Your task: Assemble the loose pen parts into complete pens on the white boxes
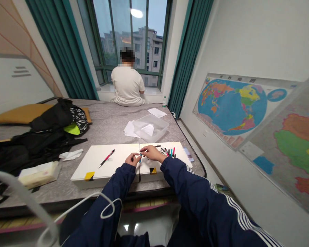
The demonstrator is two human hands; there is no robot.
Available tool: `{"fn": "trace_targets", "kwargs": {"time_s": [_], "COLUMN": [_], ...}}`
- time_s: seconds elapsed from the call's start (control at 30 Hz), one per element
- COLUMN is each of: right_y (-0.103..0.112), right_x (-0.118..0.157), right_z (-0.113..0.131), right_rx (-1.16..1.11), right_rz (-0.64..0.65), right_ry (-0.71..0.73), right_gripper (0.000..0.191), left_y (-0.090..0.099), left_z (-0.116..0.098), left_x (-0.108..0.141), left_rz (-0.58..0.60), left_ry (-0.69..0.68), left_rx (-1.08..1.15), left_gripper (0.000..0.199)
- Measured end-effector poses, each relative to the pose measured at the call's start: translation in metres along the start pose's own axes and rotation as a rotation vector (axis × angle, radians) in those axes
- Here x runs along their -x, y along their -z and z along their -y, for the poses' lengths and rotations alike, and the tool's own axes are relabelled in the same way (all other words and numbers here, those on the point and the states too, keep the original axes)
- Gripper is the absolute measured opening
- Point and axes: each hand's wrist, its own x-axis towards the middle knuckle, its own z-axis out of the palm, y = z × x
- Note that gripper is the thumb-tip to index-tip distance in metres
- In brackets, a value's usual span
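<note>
My left hand (pixel 132 159) and my right hand (pixel 151 153) meet over the centre seam of a white folding board (pixel 110 164). Between their fingertips is a slim teal marker (pixel 140 158), held upright and partly hidden by my fingers. Just right of my right hand lies a loose pile of coloured markers and black caps (pixel 168 152). A red pen (pixel 106 158) rests on the board's left half, left of my left hand. Yellow-and-black tape marks (pixel 89 176) sit on the board's front edge.
The board lies on a grey mattress, with a black bag (pixel 38 140) and a tissue pack (pixel 38 175) to its left. Behind it are a clear plastic box (pixel 150 128) and loose papers (pixel 130 129). A person (pixel 127 85) sits at the window. Wall maps (pixel 233 106) hang right. A white cable (pixel 18 192) crosses the foreground.
</note>
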Motion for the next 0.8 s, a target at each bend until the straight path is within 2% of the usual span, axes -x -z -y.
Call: {"fn": "trace_targets", "kwargs": {"time_s": [0.13, 0.3, 0.33, 0.43, 0.57, 0.67, 0.8], "right_y": [-0.008, 0.005, 0.012, 0.036, 0.065, 0.071, 0.062], "right_x": [-0.003, 0.01, 0.016, 0.042, 0.087, 0.114, 0.128], "right_z": [0.009, 0.01, 0.006, -0.016, -0.051, -0.069, -0.08], "right_rx": [0.032, 0.097, 0.106, 0.141, 0.191, 0.278, 0.423], "right_rz": [0.026, -0.019, -0.044, -0.117, -0.259, -0.26, -0.186], "right_ry": [0.05, 0.075, 0.064, -0.008, -0.14, -0.185, -0.189], "right_gripper": [0.023, 0.05, 0.049, 0.032, 0.022, 0.019, 0.02], "left_y": [0.0, 0.003, 0.003, 0.003, 0.0, -0.001, -0.002], "left_z": [-0.007, -0.009, -0.009, -0.009, -0.008, -0.006, -0.007], "left_x": [0.003, 0.003, 0.003, 0.002, 0.002, 0.002, 0.004], "left_rz": [0.001, 0.024, 0.027, 0.021, -0.011, -0.043, -0.036], "left_ry": [-0.038, -0.064, -0.06, -0.027, 0.026, 0.027, -0.033], "left_rx": [-0.06, -0.117, -0.135, -0.166, -0.067, 0.001, 0.026], "left_gripper": [0.03, 0.03, 0.031, 0.03, 0.03, 0.033, 0.033]}}
